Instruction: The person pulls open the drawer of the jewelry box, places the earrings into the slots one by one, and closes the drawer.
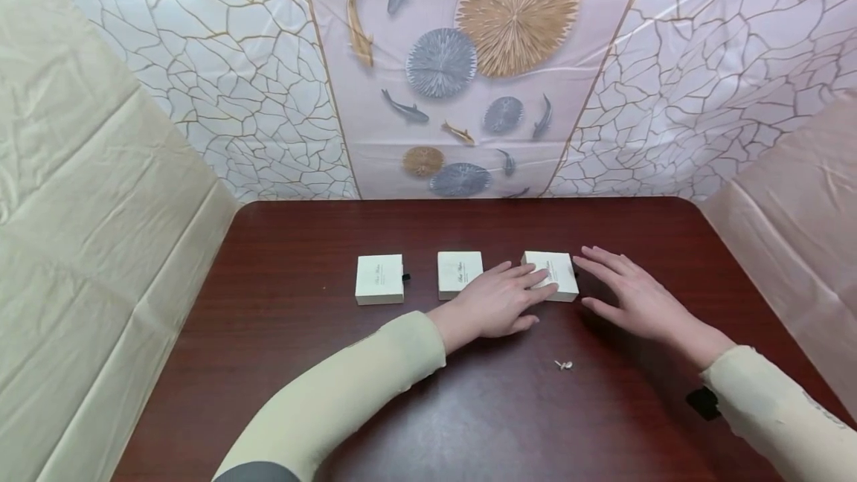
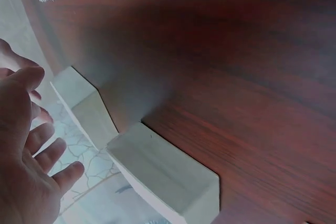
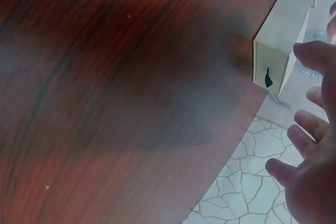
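Three small white boxes with printed lids stand in a row on the table: a left box, a middle box and a right box. My left hand reaches across, its loosely extended fingers overlapping the right box; whether they touch it I cannot tell. It partly hides the middle box. My right hand is beside the right box, fingers spread and holding nothing. A black ribbon tab sticks out of the box end near that hand. Nearer me lies a small silvery piece, apparently jewellery.
The dark red wooden table has rounded far corners. A patterned cloth with fish and round motifs hangs behind it. Beige cloth panels flank the table. A dark object shows under the right sleeve.
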A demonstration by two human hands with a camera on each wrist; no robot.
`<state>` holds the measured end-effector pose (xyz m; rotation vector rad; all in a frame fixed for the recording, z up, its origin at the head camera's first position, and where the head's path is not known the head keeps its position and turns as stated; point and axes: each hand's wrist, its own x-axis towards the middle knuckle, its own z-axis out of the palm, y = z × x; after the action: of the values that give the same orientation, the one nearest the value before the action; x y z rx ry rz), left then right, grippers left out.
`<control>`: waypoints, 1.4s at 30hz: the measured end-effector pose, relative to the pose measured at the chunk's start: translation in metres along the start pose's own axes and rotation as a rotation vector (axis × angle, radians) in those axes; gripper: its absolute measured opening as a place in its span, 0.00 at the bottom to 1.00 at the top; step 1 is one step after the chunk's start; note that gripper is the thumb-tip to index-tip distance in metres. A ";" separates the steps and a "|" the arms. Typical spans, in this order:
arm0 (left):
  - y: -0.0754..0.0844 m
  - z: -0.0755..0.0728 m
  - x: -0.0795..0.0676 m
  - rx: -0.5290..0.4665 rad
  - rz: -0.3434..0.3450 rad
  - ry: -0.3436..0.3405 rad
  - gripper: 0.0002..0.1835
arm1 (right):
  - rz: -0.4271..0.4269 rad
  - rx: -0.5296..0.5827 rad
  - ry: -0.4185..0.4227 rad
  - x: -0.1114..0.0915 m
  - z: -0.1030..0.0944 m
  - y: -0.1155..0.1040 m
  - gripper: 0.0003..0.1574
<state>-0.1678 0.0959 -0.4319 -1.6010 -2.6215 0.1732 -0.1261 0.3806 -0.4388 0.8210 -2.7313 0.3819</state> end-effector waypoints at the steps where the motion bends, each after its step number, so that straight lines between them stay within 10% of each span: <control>1: 0.000 0.001 0.004 0.001 -0.005 -0.002 0.35 | 0.007 0.004 -0.002 -0.001 -0.001 0.000 0.46; 19: 0.001 0.014 0.053 0.032 -0.006 -0.052 0.34 | 0.138 0.040 0.004 -0.013 -0.008 0.005 0.34; 42: 0.001 0.037 0.042 0.081 -0.007 0.044 0.33 | 0.221 0.111 -0.098 0.005 0.000 0.010 0.29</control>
<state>-0.1900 0.1320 -0.4685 -1.5517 -2.5524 0.2371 -0.1352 0.3862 -0.4388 0.5777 -2.9246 0.5567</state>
